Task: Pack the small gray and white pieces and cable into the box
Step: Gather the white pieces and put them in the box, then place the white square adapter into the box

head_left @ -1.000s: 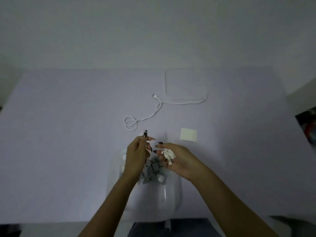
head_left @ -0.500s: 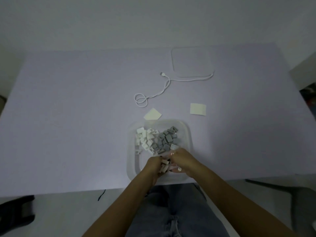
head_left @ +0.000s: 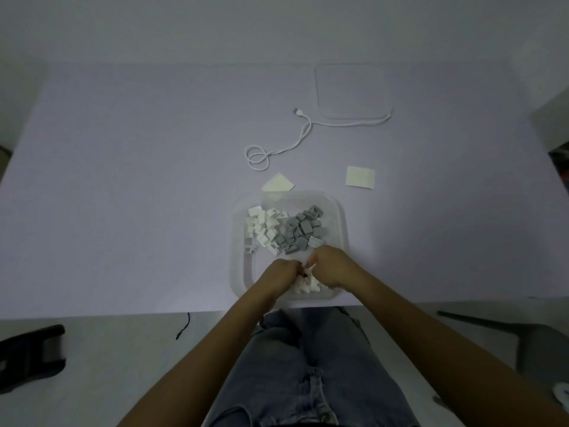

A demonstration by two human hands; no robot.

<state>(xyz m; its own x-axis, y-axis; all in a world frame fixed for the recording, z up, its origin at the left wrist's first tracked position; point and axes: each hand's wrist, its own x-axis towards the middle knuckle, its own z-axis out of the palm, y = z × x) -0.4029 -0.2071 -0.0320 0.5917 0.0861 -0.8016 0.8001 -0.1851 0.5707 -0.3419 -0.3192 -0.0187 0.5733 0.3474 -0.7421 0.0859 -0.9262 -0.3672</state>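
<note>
Spanning the view, a lavender table (head_left: 123, 180) meets a pale wall (head_left: 215, 26).

left hand (head_left: 281, 272), right hand (head_left: 331, 266): gripping white pieces (head_left: 306, 285) | in box (head_left: 340, 217) | cable (head_left: 295, 140) on table (head_left: 123, 180)

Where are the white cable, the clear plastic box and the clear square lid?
white cable (head_left: 303, 134): head view, on the straight run between plug and coil.
clear plastic box (head_left: 342, 224): head view, on its right wall.
clear square lid (head_left: 354, 89): head view, on the middle of its flat panel.
</note>
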